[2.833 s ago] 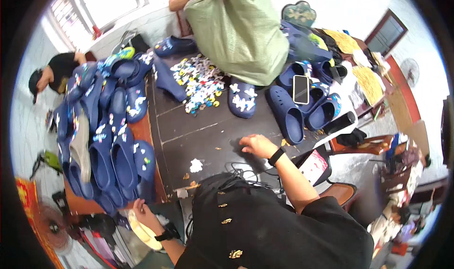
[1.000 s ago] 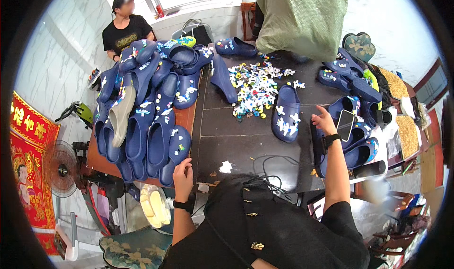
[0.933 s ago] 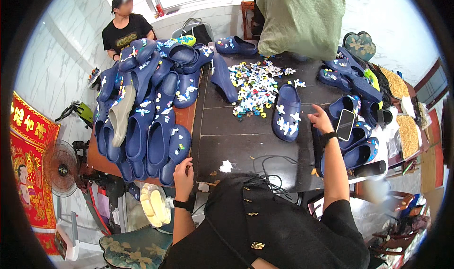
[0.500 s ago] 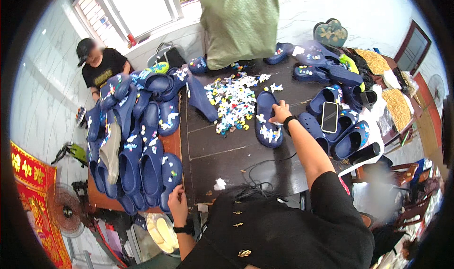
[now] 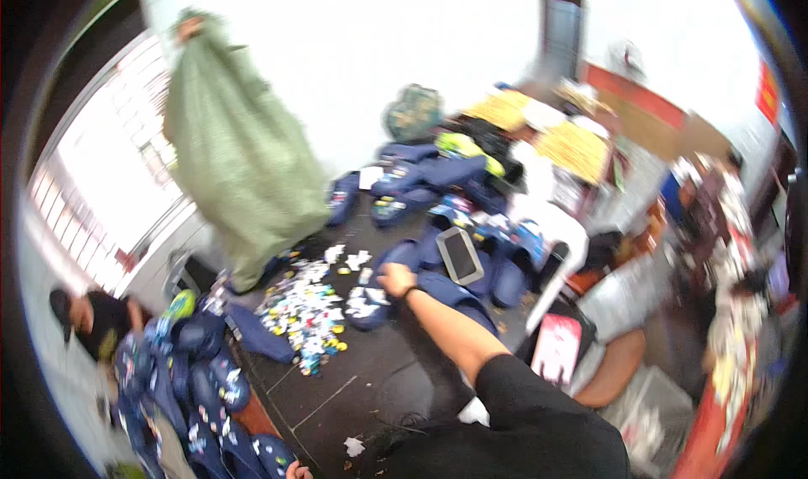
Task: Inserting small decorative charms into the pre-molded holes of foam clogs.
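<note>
- Since the earlier frame the view has swung round, and the left hand (image 5: 297,471) has dropped to the lower edge, mostly cut off; its opening and hold cannot be told.
- The right hand (image 5: 396,281) is at the rim of a navy clog (image 5: 367,300), fingers curled in; blur hides whether they grip it.
- That clog lies on the dark bench (image 5: 337,391), just beside the loose charms (image 5: 303,315).
- It looks light, foam-like and slightly springy, probably not fragile; the side rim or heel end should suit a hold, clear of the white charms on its toe.
- A co-worker's hand (image 5: 191,29) holds up a green woven sack (image 5: 240,159), likely soft and limp; its contents are hidden.
- A pale bin (image 5: 648,420) at lower right seems to hold whitish stuff, too blurred to name.
</note>
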`<state>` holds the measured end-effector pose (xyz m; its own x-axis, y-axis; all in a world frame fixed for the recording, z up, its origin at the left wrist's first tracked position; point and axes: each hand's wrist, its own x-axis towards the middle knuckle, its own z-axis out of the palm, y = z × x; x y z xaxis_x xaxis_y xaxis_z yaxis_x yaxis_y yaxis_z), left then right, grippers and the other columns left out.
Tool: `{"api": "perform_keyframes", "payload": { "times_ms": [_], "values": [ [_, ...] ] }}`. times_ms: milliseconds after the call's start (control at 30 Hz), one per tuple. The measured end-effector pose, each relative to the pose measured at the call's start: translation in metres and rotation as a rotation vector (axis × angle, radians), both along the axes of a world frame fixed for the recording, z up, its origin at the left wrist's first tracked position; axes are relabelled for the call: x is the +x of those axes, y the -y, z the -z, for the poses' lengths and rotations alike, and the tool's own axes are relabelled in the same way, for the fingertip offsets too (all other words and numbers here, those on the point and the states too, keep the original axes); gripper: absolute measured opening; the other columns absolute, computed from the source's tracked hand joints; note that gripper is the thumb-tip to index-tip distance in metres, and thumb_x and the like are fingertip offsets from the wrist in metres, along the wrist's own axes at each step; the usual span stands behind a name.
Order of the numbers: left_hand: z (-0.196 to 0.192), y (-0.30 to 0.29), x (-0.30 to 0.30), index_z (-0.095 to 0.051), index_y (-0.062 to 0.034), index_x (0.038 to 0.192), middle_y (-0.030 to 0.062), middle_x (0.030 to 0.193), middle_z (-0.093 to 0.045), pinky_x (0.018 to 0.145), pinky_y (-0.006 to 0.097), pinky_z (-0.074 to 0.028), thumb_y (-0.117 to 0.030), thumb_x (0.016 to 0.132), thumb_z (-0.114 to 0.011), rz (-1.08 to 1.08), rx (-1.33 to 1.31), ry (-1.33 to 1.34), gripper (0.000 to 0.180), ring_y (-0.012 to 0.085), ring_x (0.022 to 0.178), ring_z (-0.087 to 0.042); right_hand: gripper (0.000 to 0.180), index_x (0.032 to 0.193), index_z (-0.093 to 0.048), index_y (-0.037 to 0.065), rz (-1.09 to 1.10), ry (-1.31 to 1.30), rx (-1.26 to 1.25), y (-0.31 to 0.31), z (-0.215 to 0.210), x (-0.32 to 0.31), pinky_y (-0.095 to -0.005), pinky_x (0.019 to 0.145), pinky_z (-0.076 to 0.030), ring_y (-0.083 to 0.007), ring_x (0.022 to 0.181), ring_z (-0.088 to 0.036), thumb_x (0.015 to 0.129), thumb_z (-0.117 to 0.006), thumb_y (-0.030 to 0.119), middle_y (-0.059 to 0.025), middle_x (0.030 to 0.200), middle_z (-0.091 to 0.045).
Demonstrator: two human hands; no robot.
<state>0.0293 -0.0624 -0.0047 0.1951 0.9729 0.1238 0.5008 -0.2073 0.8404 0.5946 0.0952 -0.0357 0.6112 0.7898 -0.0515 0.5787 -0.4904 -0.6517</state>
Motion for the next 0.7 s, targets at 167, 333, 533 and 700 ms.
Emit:
{"api": "perform_keyframes", "payload": {
  "times_ms": [167, 333, 533, 700],
  "values": [
    [-0.155, -0.021, 0.107, -0.053, 0.0054, 0.114, 0.0119, 0.096, -0.063, 0.080, 0.029, -0.046, -0.005, 0.089, -0.059, 0.256, -0.106, 0.238, 0.028, 0.0191, 0.089, -0.060, 0.027, 0.098, -0.067, 0.004, 0.016, 0.134, 0.421, 0.037, -0.011, -0.001, -0.0427, 0.090, -0.044, -0.0352, 0.098, -0.058, 0.073, -0.068, 0.013, -0.0157, 0.097, -0.066],
    [-0.224, -0.044, 0.163, -0.050, 0.0044, 0.118, 0.0175, 0.101, -0.062, 0.084, 0.035, -0.047, -0.022, 0.088, -0.061, 0.760, 0.037, 0.637, 0.041, 0.0253, 0.093, -0.060, 0.023, 0.097, -0.065, 0.001, -0.121, -0.056, 0.528, 0.135, -0.019, -0.024, -0.0387, 0.076, -0.051, -0.0314, 0.084, -0.064, 0.077, -0.066, 0.012, -0.0160, 0.090, -0.067],
    [-0.252, -0.034, 0.218, -0.046, 0.0014, 0.124, 0.0168, 0.114, -0.054, 0.091, 0.040, -0.040, -0.028, 0.090, -0.056, 1.226, 0.095, 0.936, 0.046, 0.0288, 0.103, -0.052, 0.029, 0.103, -0.063, 0.002, -0.240, -0.247, 0.181, 0.263, -0.001, -0.067, -0.0383, 0.074, -0.050, -0.0294, 0.083, -0.066, 0.081, -0.068, 0.019, -0.0145, 0.088, -0.068],
    [-0.263, -0.010, 0.273, -0.043, -0.0012, 0.129, 0.0162, 0.124, -0.048, 0.096, 0.044, -0.034, -0.034, 0.091, -0.052, 1.616, 0.097, 1.276, 0.051, 0.0317, 0.112, -0.046, 0.031, 0.103, -0.063, 0.002, 0.020, -0.247, 0.127, 0.348, 0.029, -0.096, -0.0398, 0.075, -0.050, -0.0320, 0.084, -0.065, 0.080, -0.069, 0.022, -0.0153, 0.088, -0.068]
  ]
}}
